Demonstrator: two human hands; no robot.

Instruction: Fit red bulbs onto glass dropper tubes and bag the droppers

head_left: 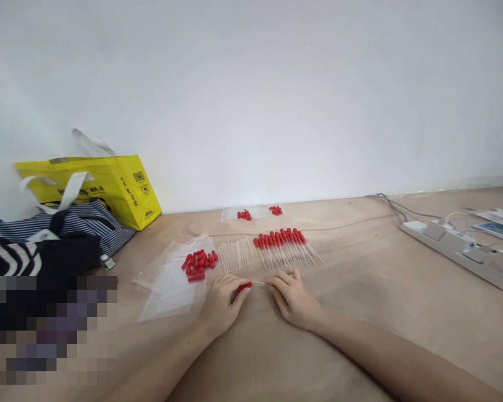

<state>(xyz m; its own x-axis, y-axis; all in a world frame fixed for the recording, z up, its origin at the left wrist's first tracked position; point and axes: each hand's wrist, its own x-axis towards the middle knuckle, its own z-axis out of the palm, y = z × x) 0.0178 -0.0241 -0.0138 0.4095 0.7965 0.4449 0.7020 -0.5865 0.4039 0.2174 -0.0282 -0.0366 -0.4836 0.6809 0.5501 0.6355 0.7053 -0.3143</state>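
Note:
Between the fingers of my left hand [223,301] is a red rubber dropper bulb [245,286], pinched and partly covered. My right hand [294,298] is closed on the far end of a thin clear dropper tube [260,283], whose other end meets the bulb's mouth. Just beyond my hands, several bare tubes [236,254] lie side by side. To their right is a row of droppers [287,245], red bulbs fitted on clear stems. Loose red bulbs [199,263] are heaped on clear plastic bags [170,287] to the left.
Near the wall lies another clear bag [257,213] with red bulbs and tubes. A yellow shopping bag [140,190], a striped cloth bag [113,229] and dark fabric [67,257] crowd the left. At right are a white power strip [419,230] with cables and some papers [498,223].

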